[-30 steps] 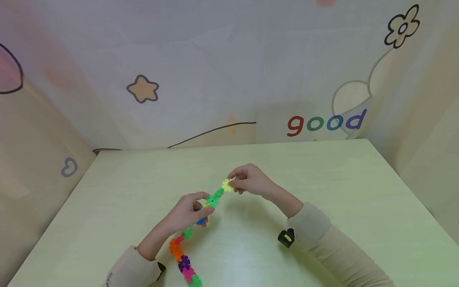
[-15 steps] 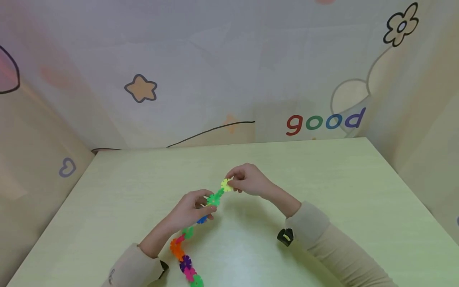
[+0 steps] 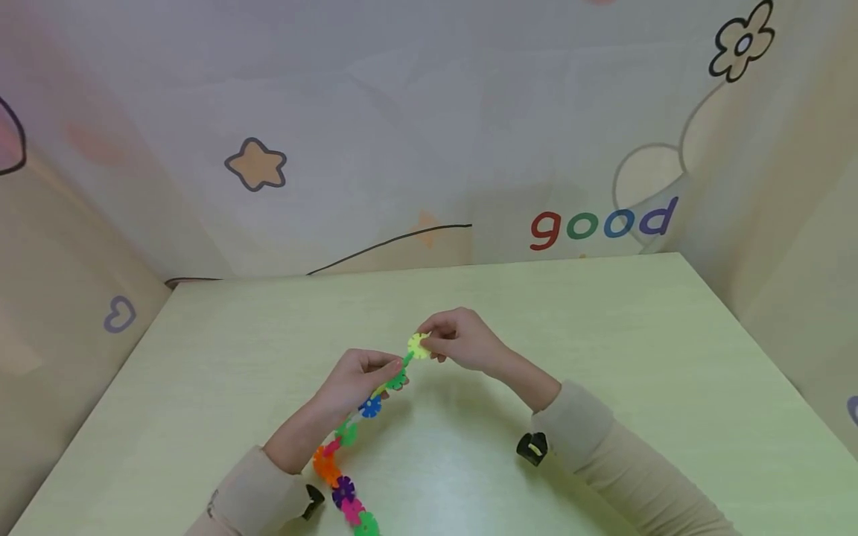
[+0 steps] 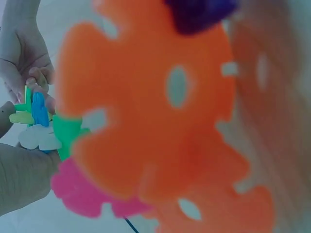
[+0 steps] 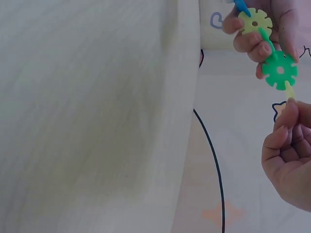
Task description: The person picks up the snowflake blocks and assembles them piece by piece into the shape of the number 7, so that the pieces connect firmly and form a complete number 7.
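A chain of notched plastic flower discs slants up from the table's near side in the head view. At its top end my right hand [image 3: 465, 341] pinches a pale yellow disc [image 3: 416, 345] between thumb and fingertips. In the right wrist view this disc shows edge-on, slotted into a green disc [image 5: 280, 70]. My left hand [image 3: 353, 380] grips the chain at the green discs just below, thumb on top. Further down follow a blue disc [image 3: 370, 406], orange discs [image 3: 326, 466], a purple disc [image 3: 344, 491] and a pink disc [image 3: 352, 511]. A blurred orange disc [image 4: 141, 97] fills the left wrist view.
The pale wooden table [image 3: 603, 313] spreads around both hands. A printed curtain [image 3: 402, 134] closes off its back and sides. Below the right cuff hangs a black wrist mount [image 3: 532, 448]; another black mount [image 3: 313, 502] sits at the left cuff.
My left hand has shifted its grip up the chain, its thumb moving onto the green discs and uncovering the blue disc. My right hand keeps pinching the yellow disc, with a slight shift left.
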The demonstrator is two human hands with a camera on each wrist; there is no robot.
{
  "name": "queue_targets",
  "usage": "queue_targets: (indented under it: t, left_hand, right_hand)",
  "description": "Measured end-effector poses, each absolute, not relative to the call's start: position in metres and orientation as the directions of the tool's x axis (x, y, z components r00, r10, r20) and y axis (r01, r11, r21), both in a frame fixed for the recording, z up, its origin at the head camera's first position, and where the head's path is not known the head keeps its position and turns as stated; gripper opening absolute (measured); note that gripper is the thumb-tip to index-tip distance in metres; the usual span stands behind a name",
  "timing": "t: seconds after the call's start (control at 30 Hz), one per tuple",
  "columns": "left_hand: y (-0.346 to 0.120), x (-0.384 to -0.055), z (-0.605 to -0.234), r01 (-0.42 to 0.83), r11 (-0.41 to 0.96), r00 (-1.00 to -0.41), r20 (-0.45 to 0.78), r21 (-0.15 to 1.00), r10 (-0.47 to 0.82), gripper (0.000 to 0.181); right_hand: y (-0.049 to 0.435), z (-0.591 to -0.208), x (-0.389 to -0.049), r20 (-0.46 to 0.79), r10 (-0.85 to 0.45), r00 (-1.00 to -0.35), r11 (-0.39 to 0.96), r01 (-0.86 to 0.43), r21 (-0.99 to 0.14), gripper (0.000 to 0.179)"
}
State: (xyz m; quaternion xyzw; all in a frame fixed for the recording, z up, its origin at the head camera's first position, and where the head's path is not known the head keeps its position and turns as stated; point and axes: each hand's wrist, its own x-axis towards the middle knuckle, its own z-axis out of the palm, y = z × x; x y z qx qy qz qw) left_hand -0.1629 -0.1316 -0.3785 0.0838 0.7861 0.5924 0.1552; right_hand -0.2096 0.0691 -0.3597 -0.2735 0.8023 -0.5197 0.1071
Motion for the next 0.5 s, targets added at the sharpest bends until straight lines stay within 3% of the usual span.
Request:
queue_targets:
  t: [0.5]
  left_hand:
    - [-0.1214, -0.1633, -0.3750, -0.045, 0.300, -0.949, -0.135, 0.953, 0.285, 0.034]
  right_hand:
    - [0.0739, -0.3672, -0.2011, 0.114, -0.497, -0.860, 0.250, -0.267, -0.931, 0.012]
